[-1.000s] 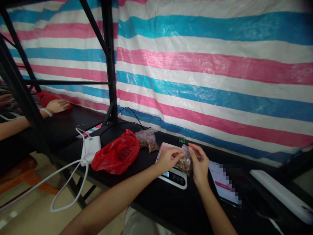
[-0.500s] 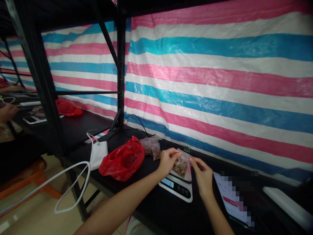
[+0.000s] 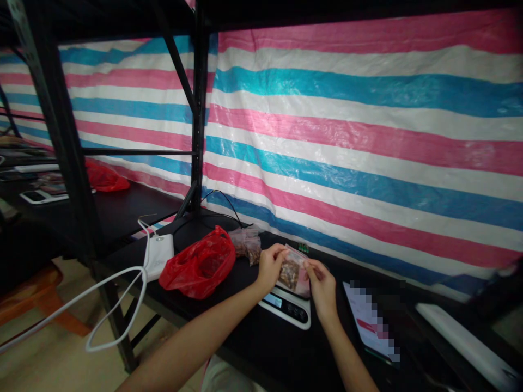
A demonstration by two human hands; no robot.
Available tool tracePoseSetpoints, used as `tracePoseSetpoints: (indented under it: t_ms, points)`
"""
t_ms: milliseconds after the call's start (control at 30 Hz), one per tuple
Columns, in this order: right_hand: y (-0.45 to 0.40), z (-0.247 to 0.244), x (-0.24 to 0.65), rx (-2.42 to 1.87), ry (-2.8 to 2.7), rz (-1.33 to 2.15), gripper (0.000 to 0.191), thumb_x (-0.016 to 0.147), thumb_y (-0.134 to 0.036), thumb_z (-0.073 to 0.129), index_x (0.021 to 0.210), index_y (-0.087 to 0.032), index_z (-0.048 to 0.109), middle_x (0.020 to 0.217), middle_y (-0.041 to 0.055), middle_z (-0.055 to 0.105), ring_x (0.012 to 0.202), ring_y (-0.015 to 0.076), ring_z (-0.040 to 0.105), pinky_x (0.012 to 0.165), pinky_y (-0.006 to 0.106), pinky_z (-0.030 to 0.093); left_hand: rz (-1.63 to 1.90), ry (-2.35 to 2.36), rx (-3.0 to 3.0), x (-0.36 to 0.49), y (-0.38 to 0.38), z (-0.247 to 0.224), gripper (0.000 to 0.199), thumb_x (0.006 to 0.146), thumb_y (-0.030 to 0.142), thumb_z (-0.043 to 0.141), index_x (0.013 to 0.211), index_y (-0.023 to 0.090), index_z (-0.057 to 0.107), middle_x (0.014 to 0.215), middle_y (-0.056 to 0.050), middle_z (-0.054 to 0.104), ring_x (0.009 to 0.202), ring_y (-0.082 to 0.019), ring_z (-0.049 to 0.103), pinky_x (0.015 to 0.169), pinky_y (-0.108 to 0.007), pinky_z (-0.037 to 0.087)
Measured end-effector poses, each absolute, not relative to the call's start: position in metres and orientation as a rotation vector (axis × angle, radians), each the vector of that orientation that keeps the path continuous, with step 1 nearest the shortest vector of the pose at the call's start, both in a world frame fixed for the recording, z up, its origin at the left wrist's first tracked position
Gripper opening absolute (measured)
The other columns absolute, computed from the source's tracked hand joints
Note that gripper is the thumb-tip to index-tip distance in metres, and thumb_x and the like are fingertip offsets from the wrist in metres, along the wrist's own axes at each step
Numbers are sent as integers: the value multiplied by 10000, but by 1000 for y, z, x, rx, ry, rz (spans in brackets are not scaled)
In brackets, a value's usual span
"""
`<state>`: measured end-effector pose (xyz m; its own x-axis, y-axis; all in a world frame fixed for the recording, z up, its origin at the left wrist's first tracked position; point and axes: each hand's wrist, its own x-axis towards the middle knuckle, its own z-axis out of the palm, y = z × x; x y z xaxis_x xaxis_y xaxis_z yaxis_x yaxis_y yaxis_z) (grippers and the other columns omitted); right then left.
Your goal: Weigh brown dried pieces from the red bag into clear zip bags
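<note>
One striped plastic sheet (image 3: 368, 130), pink, blue and white, hung behind the work area. One black metal frame (image 3: 199, 125), upright in front of the sheet, with diagonal braces. One black surface (image 3: 269, 348), carrying the goods at the centre and right. One orange stool (image 3: 36, 296), partly in view at lower left. One long white object (image 3: 466, 343), at the far right, kind unclear. One red plastic bag (image 3: 175, 277), crumpled, mouth open, between the white power bank (image 3: 161, 256) and the scale. One smartphone (image 3: 363, 321), screen lit, to the right of the right hand (image 3: 324, 286). One digital scale (image 3: 300, 317), white with black panel, display lit, reading too small to tell. One pair of bare hands: the left hand (image 3: 270, 267) has its fingers closed on the upper left edge of the clear zip bag (image 3: 291, 275); the right hand has its fingers pinching the upper right corner. That bag, holding brown pieces, is above the scale's platform; contact with the platform cannot be told. One group of filled small bags (image 3: 247, 242), lying beside the red item. One cluster of small green items (image 3: 303, 247), behind the scale, near the sheet's foot.
</note>
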<state>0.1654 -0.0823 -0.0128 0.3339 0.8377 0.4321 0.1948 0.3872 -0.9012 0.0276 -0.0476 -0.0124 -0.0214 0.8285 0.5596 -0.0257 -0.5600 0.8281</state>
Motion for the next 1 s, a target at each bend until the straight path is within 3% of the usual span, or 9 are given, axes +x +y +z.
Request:
tracePoseSetpoints:
  t_ms: [133,500,1000]
  points:
    - [-86,-10,161,-1127,-1209,543,315,674,-464,637,753,-159,633,635,22,620,558,145,538,489,236,420,1679,895,1652,26,-49,-13,216,847,273,460,766,145,615,677,1,582,658,-124,529,618,-213,373]
    - [-88,-7,163,-1105,-1292,463,287,736,-428,594,806,-157,654,691,18,604,614,134,512,543,234,409,1646,977,1805,24,-60,-7,283,896,356,384,763,158,536,572,41,441,540,-92,450,549,-208,305]
    - [-89,-9,161,-1112,-1249,423,265,724,-421,617,738,-162,668,662,11,627,617,144,534,569,246,402,1713,968,1716,25,-56,-7,210,871,319,429,843,165,569,647,21,566,604,-107,523,585,-198,366]
